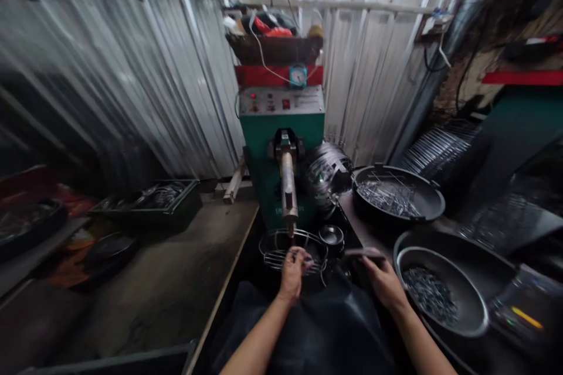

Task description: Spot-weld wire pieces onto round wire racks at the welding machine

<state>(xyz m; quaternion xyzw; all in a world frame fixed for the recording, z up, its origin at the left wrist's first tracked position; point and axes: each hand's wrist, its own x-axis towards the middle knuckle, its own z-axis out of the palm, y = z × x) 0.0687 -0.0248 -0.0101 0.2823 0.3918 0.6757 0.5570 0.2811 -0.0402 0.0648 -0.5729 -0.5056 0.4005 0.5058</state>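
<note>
Left hand (pixel 293 272) is curled over the near rim of the round, flat wire rack of thin grey metal rods (pixel 292 249), fingertips (pixel 303 258) pinched down on the wires, so it has a hold of it. Right hand (pixel 382 278) lies further right, knuckles up, fingers closed loosely around a small flat dark piece (pixel 364 254) that sticks out leftward from the fist; what that piece is, the blur does not let me tell.

The wire rack lies nearly level, its oval outline stretched left to right, parallel cross wires running the same way inside the outer ring. It sits directly under the tip of the long grey metal arm (pixel 288 190) that slopes down and toward the near side from the green box-shaped machine with a grey control panel (pixel 281 123). The rack's far edge is just at that tip.

Just right of the rack stands a small round dark metal bowl (pixel 332 235). Further right on the dark desk (pixel 373 231), a large black round pan of shiny short wire pieces (pixel 398 193) sits far, and a grey round pan of small dark metal bits (pixel 442 296) sits near, just beside the right hand. A coil of bright wire (pixel 328 170) rests beside the machine.
</note>
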